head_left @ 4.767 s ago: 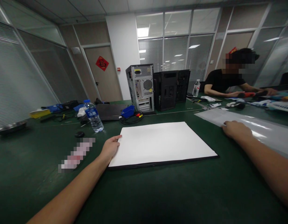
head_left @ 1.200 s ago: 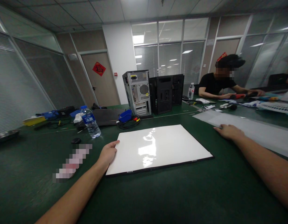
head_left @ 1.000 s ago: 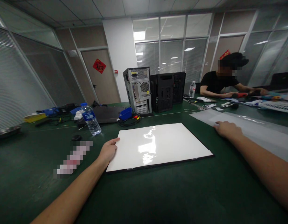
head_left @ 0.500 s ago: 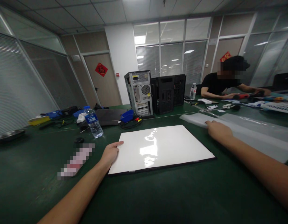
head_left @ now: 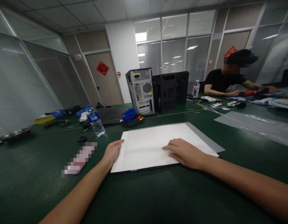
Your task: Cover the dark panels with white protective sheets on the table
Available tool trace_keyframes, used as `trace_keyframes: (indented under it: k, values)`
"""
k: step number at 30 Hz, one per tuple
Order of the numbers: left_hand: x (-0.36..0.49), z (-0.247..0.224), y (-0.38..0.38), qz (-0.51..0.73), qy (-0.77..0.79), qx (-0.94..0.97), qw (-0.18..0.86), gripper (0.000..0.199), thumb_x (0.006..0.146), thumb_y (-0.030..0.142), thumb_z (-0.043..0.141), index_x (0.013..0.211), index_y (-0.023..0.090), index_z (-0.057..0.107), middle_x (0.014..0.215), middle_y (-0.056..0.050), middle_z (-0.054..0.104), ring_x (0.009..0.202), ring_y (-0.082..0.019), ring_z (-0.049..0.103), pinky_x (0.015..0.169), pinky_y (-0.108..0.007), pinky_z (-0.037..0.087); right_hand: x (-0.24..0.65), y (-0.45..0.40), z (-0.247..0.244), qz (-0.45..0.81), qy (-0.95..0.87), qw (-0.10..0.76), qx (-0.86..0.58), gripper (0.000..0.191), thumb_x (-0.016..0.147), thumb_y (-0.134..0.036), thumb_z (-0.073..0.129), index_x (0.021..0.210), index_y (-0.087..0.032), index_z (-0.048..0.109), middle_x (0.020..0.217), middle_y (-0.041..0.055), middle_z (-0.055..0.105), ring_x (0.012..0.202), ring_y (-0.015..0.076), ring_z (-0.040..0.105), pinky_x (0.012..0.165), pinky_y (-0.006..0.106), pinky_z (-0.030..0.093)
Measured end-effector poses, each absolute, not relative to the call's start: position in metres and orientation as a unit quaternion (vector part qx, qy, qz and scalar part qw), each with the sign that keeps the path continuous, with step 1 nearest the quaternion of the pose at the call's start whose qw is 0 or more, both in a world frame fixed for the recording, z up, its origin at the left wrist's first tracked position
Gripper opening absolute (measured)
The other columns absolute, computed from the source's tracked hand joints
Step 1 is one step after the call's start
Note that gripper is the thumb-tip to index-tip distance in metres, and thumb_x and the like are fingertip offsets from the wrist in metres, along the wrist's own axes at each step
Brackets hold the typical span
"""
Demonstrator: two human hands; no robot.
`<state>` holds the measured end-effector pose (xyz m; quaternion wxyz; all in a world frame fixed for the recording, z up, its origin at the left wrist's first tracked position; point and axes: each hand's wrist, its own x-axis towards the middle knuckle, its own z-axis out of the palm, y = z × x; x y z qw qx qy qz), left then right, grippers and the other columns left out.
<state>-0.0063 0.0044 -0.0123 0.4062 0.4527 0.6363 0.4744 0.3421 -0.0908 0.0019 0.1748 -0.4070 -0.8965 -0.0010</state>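
Observation:
In front of me on the green table lies a flat white panel (head_left: pixel 117 161) with a dark edge, tilted slightly in view. A translucent film sheet (head_left: pixel 205 135) covers most of it and juts past its right side. My left hand (head_left: pixel 112 151) is closed on the panel's left edge, thumb on top and the other fingers hidden at its side or underneath. My right hand (head_left: pixel 184 152) rests on the sheet over the panel's right half, index finger stretched out to the left, with nothing visible gripped.
Another clear plastic sheet (head_left: pixel 255 126) lies to the right. A water bottle (head_left: pixel 95 121), a round black object (head_left: pixel 82 138) and a blurred pink item (head_left: pixel 80 160) are at left. Computer cases (head_left: pixel 141 91) stand behind the panel. A co-worker (head_left: pixel 224 82) leans over the table at far right.
My right hand has come left from the film at the right and now lies on the panel. The film sheet has moved onto the panel, hiding its glossy reflections. My left hand stays at the left edge.

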Motion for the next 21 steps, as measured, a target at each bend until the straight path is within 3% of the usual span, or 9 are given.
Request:
trace_keyframes:
  k: [4,10,14,18,21]
  values:
    - [-0.005,-0.012,0.003,0.459,0.637,0.465,0.408,0.038,0.077,0.003,0.063,0.112,0.012,0.074,0.104,-0.01,0.078,0.083,-0.017,0.073,0.08,-0.024,0.054,0.328,-0.105,0.005,0.063,-0.908,0.174,-0.377,0.037,0.098,-0.038,0.047,0.13,-0.023,0.061,0.122,0.0102,0.062,0.11,0.0234,0.055,0.094,0.041,0.046]
    - [-0.004,-0.012,0.001,0.451,0.622,0.482,0.421,0.054,0.077,-0.006,0.055,0.126,0.013,0.067,0.109,-0.009,0.076,0.077,-0.014,0.073,0.073,-0.02,0.054,0.342,-0.092,0.011,0.07,-0.912,0.189,-0.357,0.038,0.1,-0.044,0.043,0.129,-0.027,0.062,0.127,0.0057,0.063,0.12,0.0215,0.054,0.106,0.043,0.039]
    - [-0.004,-0.013,0.002,0.446,0.627,0.483,0.418,0.053,0.079,-0.005,0.054,0.127,0.013,0.066,0.103,-0.009,0.077,0.07,-0.013,0.071,0.07,-0.02,0.054,0.413,-0.049,0.004,-0.054,-0.843,0.222,-0.488,0.042,0.099,-0.048,0.041,0.123,-0.024,0.065,0.125,0.0073,0.065,0.119,0.0253,0.054,0.106,0.048,0.037]
    - [-0.003,-0.009,0.0,0.441,0.636,0.485,0.408,0.052,0.077,-0.006,0.056,0.124,0.012,0.068,0.099,-0.009,0.078,0.071,-0.014,0.072,0.073,-0.022,0.054,0.522,-0.024,-0.009,-0.147,-0.684,0.148,-0.699,0.048,0.096,-0.051,0.039,0.129,-0.023,0.061,0.134,0.0098,0.059,0.124,0.0278,0.05,0.11,0.046,0.034]
    - [-0.002,-0.007,-0.001,0.439,0.641,0.482,0.403,0.051,0.076,-0.005,0.058,0.122,0.013,0.069,0.097,-0.008,0.078,0.073,-0.016,0.072,0.074,-0.023,0.055,0.591,-0.027,-0.022,-0.159,-0.572,0.131,-0.794,0.059,0.092,-0.049,0.047,0.133,-0.008,0.058,0.138,0.0294,0.049,0.13,0.0439,0.041,0.103,0.063,0.029]
